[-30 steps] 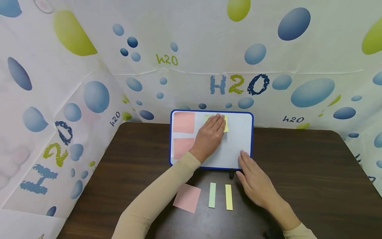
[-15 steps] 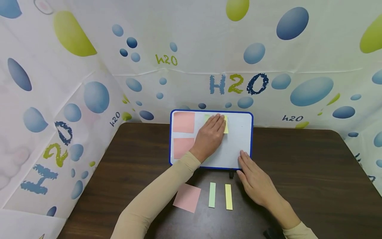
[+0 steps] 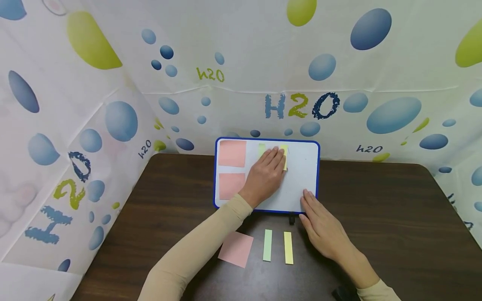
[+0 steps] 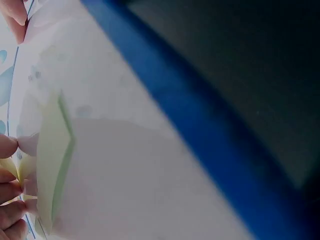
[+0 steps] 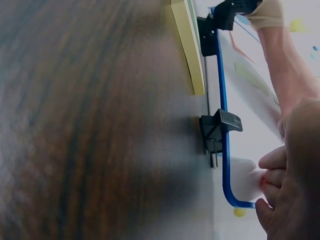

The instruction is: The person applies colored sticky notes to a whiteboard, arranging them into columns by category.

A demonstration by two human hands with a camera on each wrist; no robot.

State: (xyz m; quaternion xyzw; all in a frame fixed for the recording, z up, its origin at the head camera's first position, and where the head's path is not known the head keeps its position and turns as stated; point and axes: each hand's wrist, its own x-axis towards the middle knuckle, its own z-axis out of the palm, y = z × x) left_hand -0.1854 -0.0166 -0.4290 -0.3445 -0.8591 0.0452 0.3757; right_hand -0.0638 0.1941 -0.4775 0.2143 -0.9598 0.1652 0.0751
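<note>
A blue-framed whiteboard (image 3: 297,179) stands propped at the back of the table. My left hand (image 3: 264,175) lies on it with straight fingers, its fingertips over a yellow sticky note strip (image 3: 285,152). Just left of the fingers shows the top of a green strip (image 3: 261,148). Two pink sticky notes (image 3: 232,154) are stuck down the board's left side. In the left wrist view, a green sticky strip (image 4: 54,155) stands partly off the board beneath the hand. My right hand (image 3: 326,230) rests with extended fingers against the board's lower right corner.
On the table before the board lie a pink note pad (image 3: 236,249), a green strip pad (image 3: 267,246) and a yellow strip pad (image 3: 288,248). Black clips (image 5: 220,127) hold the board's lower edge. Behind it hangs a patterned sheet (image 3: 241,50).
My left hand has slid slightly down the board, baring more of the yellow strip and of the green strip's top. The right hand stays in place.
</note>
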